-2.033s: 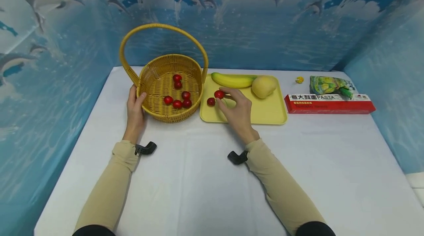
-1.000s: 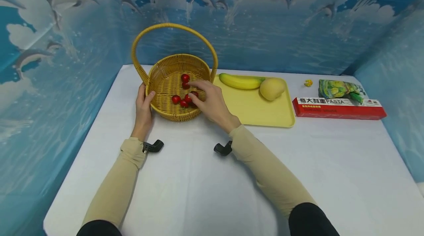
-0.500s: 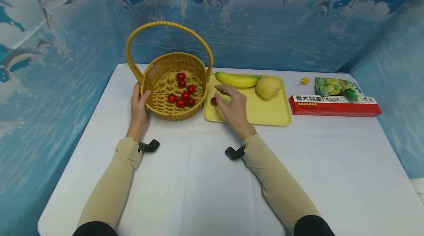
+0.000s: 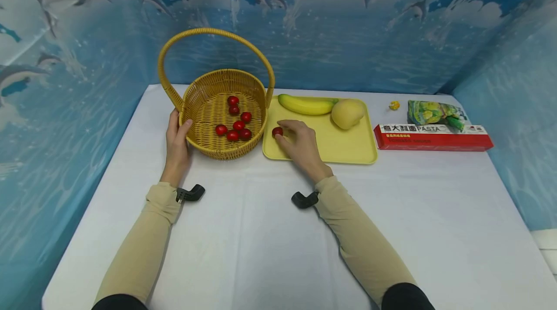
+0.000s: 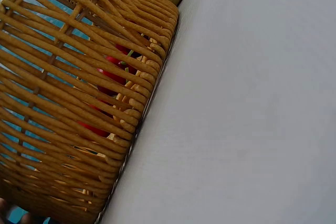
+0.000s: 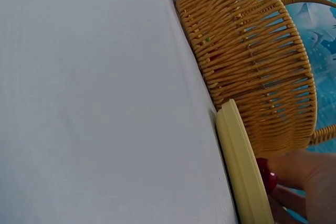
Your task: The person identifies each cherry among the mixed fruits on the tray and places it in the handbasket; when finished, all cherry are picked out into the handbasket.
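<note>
My left hand [image 4: 176, 148] grips the left side of a yellow wicker basket [image 4: 226, 154], thumb over the rim, fingers mostly hidden behind it. Inside lie several red cherries [image 4: 221, 130]; through the weave in the left wrist view, red cherries [image 5: 111, 77] show too. My right hand [image 4: 303, 145] is at the left end of a yellow tray [image 4: 344, 148], pinching a dark red cherry [image 4: 276, 131] between thumb and fingers. From the right wrist view, that cherry [image 6: 268, 176] sits just above the tray's rim, against my fingers.
A banana [image 4: 306, 105] and a round pale yellow fruit [image 4: 347, 113] lie along the tray's back. Farther right are a red pasta box [image 4: 432, 140], a green packet [image 4: 431, 111] and a small yellow piece [image 4: 393, 105]. A blue dolphin-print curtain [image 4: 278, 53] borders the table.
My right hand carried one cherry from the tray into the basket, let it go, and came back to the cherry on the tray. My left hand stayed on the basket.
</note>
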`<act>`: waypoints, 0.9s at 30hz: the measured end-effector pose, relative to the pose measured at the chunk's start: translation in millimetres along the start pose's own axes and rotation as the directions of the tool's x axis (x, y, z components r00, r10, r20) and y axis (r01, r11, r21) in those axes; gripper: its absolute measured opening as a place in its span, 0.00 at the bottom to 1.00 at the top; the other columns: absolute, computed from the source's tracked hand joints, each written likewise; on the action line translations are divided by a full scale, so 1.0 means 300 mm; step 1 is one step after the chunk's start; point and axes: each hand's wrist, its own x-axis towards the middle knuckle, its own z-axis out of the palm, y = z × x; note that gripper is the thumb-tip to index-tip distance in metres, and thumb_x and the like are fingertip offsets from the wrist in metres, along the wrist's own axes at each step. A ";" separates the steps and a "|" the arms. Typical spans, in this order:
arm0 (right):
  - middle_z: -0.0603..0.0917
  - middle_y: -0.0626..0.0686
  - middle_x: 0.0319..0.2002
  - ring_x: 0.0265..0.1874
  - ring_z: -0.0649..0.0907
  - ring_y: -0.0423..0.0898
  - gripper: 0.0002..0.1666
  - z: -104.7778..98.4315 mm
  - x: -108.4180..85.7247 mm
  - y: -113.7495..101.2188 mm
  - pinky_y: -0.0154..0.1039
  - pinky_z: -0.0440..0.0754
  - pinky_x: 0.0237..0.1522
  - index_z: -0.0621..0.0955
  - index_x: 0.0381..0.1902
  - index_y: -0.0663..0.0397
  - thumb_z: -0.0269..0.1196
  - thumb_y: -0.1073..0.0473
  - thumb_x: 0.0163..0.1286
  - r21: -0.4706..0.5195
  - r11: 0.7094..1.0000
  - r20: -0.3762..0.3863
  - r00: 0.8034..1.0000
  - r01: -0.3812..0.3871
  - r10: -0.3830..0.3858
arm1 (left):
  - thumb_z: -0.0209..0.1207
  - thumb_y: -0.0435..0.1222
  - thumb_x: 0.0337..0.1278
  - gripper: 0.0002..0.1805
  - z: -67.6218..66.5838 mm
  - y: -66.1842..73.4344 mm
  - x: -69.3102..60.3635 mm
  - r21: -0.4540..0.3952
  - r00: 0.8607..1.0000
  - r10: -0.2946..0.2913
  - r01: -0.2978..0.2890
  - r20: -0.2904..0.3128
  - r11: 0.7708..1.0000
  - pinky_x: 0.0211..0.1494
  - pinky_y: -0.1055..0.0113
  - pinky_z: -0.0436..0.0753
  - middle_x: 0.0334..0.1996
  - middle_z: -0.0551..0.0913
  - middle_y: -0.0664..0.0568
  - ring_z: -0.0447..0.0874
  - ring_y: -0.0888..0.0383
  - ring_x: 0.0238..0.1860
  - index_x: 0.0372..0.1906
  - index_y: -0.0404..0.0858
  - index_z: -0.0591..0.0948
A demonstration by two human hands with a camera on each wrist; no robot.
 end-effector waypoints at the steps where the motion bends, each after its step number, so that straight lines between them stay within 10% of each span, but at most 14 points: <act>1: 0.88 0.57 0.59 0.61 0.84 0.54 0.22 0.002 -0.001 0.000 0.52 0.78 0.68 0.86 0.61 0.57 0.71 0.59 0.72 -0.016 1.000 0.023 1.000 -0.002 0.003 | 0.52 0.40 0.75 0.33 0.000 0.001 0.000 -0.007 1.000 -0.001 0.001 0.001 1.000 0.80 0.68 0.65 0.77 0.65 0.43 0.63 0.46 0.78 0.81 0.44 0.64; 16: 0.88 0.58 0.56 0.56 0.87 0.52 0.21 0.002 -0.011 -0.006 0.48 0.83 0.63 0.86 0.60 0.58 0.72 0.61 0.70 -0.018 1.000 0.053 0.999 -0.003 0.004 | 0.52 0.40 0.75 0.33 -0.002 0.003 0.001 0.016 1.000 -0.010 0.010 -0.007 1.000 0.78 0.73 0.66 0.78 0.66 0.45 0.63 0.47 0.78 0.81 0.46 0.64; 27: 0.89 0.59 0.51 0.48 0.89 0.54 0.19 -0.046 0.037 -0.083 0.47 0.89 0.54 0.87 0.55 0.60 0.73 0.65 0.66 -0.011 0.995 -0.115 0.988 0.098 -0.099 | 0.51 0.40 0.75 0.33 -0.008 0.005 0.000 0.011 1.000 -0.018 0.018 -0.010 1.000 0.80 0.70 0.64 0.79 0.65 0.46 0.62 0.48 0.79 0.82 0.46 0.63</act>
